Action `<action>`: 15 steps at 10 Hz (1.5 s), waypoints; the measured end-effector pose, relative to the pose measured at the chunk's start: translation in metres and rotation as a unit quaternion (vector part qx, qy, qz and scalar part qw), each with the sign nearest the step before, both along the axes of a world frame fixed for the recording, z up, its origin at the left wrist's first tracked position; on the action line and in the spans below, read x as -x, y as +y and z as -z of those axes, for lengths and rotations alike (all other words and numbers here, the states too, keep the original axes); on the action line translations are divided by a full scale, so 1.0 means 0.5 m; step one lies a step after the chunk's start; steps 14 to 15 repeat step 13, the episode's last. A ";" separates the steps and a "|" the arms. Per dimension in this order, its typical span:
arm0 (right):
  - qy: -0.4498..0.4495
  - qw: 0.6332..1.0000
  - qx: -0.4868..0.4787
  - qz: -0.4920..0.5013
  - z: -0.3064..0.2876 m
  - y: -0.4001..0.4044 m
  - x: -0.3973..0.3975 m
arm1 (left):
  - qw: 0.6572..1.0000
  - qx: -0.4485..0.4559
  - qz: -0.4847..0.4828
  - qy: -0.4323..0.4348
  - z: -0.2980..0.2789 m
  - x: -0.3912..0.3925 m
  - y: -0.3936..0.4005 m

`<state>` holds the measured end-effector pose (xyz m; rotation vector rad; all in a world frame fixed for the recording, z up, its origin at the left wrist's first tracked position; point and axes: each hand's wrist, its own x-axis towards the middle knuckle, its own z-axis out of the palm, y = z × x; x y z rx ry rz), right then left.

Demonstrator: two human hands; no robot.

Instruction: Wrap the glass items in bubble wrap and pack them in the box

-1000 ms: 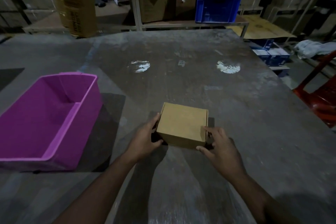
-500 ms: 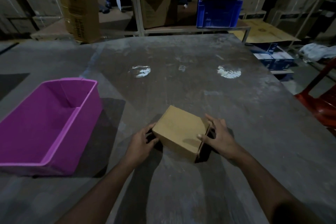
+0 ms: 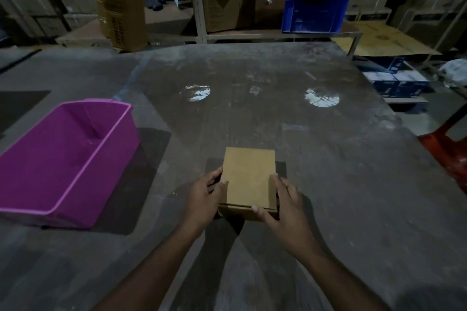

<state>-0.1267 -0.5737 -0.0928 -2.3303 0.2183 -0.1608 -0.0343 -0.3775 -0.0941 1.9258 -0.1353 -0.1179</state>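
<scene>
Left hand curled against the left side of the cardboard box, thumb on the top edge, fingers tucked down the wall; right hand clasped on the near right corner, thumb tip at the front seam where the lid meets the base. Box closed, flat on the bench, just ahead of both wrists, well apart from the purple bin at the left. No glass items and no bubble wrap anywhere in view; whether already inside the box, impossible to tell. Judged from this: lid about to be opened or pressed home. Risks from here: lifting by the lid alone, with the tuck flap giving way and the base dropping open; tipping the box while turning it, and, if glass sits inside with thin padding, pieces knocking together; pressing hard on the lid over a loosely filled cavity, crushing the cardboard onto the contents; sliding on the scuffed, patchy bench surface, snagging a corner. Dim light and heavy shadow under the hands likely to hide a half-seated flap. Grip low on both side walls probably safer than a pinch at the seam.
</scene>
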 end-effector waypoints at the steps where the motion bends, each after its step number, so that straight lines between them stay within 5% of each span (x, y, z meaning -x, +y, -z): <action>1: -0.012 0.985 0.151 -0.081 -0.031 -0.010 -0.016 | 0.994 -0.095 0.040 -0.033 -0.005 0.008 0.004; 2: 0.006 0.967 0.208 -0.144 -0.051 -0.016 -0.041 | 0.977 -0.174 0.103 -0.071 -0.010 0.028 -0.009; 6: -0.002 0.966 0.221 -0.135 -0.037 0.007 -0.053 | 0.982 -0.148 0.083 -0.083 0.003 0.016 -0.012; 9: 0.010 0.967 0.244 -0.069 -0.022 0.065 0.005 | 0.917 -0.284 0.169 -0.221 0.041 0.050 0.032; 11: 0.044 0.960 0.271 -0.050 -0.035 0.095 0.019 | 0.887 -0.355 0.217 -0.201 0.012 0.056 0.053; 15: 0.084 0.951 0.295 -0.042 -0.098 0.100 0.021 | 0.883 -0.373 0.228 -0.174 -0.051 0.059 0.041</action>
